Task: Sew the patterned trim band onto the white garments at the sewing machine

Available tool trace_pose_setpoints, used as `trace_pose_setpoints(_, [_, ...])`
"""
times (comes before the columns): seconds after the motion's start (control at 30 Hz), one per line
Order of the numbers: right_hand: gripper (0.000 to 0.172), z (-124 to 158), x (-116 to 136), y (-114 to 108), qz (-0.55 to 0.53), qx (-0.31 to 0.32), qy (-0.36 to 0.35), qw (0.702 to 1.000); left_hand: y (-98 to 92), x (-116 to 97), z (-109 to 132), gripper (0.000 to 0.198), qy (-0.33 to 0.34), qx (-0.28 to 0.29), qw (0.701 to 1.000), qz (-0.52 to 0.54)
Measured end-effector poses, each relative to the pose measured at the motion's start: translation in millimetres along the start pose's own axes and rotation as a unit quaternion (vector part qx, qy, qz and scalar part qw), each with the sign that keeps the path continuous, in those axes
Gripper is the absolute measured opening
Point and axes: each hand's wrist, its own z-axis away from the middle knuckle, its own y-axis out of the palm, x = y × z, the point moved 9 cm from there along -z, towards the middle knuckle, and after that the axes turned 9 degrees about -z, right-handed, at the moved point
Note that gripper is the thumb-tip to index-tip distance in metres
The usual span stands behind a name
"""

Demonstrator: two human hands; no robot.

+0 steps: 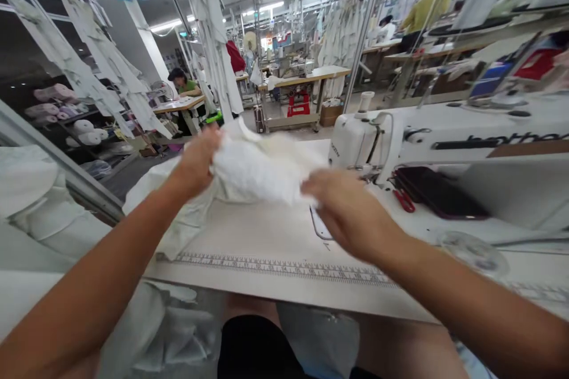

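Note:
A crumpled piece of white fabric is held up over the sewing table, between both my hands. My left hand grips its left end with closed fingers. My right hand is closed on its right end, just left of the white sewing machine. More white cloth trails off the table's left edge below my left hand.
A printed ruler runs along the table's front edge. Red snips and a dark phone-like case lie under the machine arm. Hanging white garments, fabric rolls, other tables and seated workers fill the background.

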Motion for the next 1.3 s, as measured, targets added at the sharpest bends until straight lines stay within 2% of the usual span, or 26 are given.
trace_pose_setpoints(0.03, [0.031, 31.0, 0.8, 14.4, -0.009, 0.053, 0.000, 0.999, 23.1, -17.6, 21.6, 0.066, 0.044, 0.118, 0.992, -0.008])
trace_pose_setpoints(0.1, [0.039, 88.3, -6.2, 42.6, -0.025, 0.169, 0.056, 0.984, 60.7, -43.6, 76.8, 0.073, 0.059, 0.339, 0.939, -0.023])
trace_pose_setpoints(0.13, [0.041, 109.6, -7.9, 51.0, -0.030, 0.207, 0.079, 0.975, 67.3, -58.1, 97.7, 0.077, 0.055, 0.398, 0.916, -0.013])
trace_pose_setpoints(0.17, [0.044, 123.9, -9.0, 55.4, -0.029, 0.230, 0.099, 0.968, 66.5, -78.8, 108.0, 0.079, 0.069, 0.415, 0.907, 0.015])
trace_pose_setpoints(0.2, [0.044, 131.2, -9.3, 56.6, -0.027, 0.243, 0.114, 0.963, 61.1, -102.5, 107.8, 0.076, 0.085, 0.401, 0.910, 0.056])
trace_pose_setpoints(0.3, [0.038, 124.1, -6.4, 50.7, -0.013, 0.240, 0.126, 0.962, 43.5, -174.0, 70.9, 0.042, 0.117, 0.292, 0.928, 0.200])
trace_pose_setpoints(0.37, [0.033, 113.6, -5.5, 47.1, -0.008, 0.235, 0.127, 0.964, 54.1, -212.3, 42.8, 0.028, 0.134, 0.265, 0.928, 0.224])
trace_pose_setpoints(0.43, [0.030, 109.4, -9.2, 46.2, -0.011, 0.237, 0.138, 0.961, 81.1, -230.2, 18.3, 0.032, 0.110, 0.264, 0.941, 0.180])
trace_pose_setpoints(0.53, [0.033, 114.5, -22.7, 47.2, -0.014, 0.248, 0.169, 0.954, 122.7, -228.0, -7.9, 0.048, 0.039, 0.273, 0.955, 0.108])
trace_pose_setpoints(0.6, [0.037, 119.3, -32.6, 48.6, -0.019, 0.259, 0.186, 0.948, 135.8, -220.7, -21.8, 0.048, 0.005, 0.248, 0.967, 0.059])
trace_pose_setpoints(0.67, [0.040, 121.2, -40.7, 49.7, -0.033, 0.268, 0.198, 0.942, 133.9, -217.5, -34.3, 0.039, -0.006, 0.185, 0.983, -0.001])
trace_pose_setpoints(0.73, [0.041, 119.5, -46.3, 49.3, -0.054, 0.267, 0.206, 0.940, 129.0, -224.7, -41.3, 0.032, 0.023, 0.137, 0.990, -0.020])
trace_pose_setpoints(0.83, [0.041, 115.9, -52.0, 47.7, -0.082, 0.263, 0.209, 0.938, 135.1, -236.6, -43.3, 0.029, 0.071, 0.151, 0.986, 0.027])
trace_pose_setpoints(0.93, [0.040, 116.9, -59.6, 44.6, -0.075, 0.264, 0.201, 0.940, 149.0, -235.6, -51.4, 0.021, 0.074, 0.170, 0.981, 0.060])
trace_pose_setpoints(1.03, [0.041, 123.1, -71.3, 36.0, -0.039, 0.246, 0.197, 0.948, 165.4, -234.1, -72.2, 0.013, 0.077, 0.170, 0.978, 0.092])
trace_pose_setpoints(1.13, [0.037, 132.9, -80.1, 24.5, -0.010, 0.215, 0.208, 0.954, 176.3, -230.5, -94.9, 0.017, 0.060, 0.159, 0.977, 0.126])
trace_pose_setpoints(1.2, [0.033, 138.4, -80.8, 18.3, 0.007, 0.198, 0.219, 0.955, 174.2, -225.0, -100.9, 0.021, 0.038, 0.140, 0.979, 0.142])
trace_pose_setpoints(1.3, [0.028, 139.4, -78.0, 15.2, 0.008, 0.182, 0.234, 0.955, 156.6, -221.1, -88.1, 0.018, 0.031, 0.111, 0.980, 0.163])
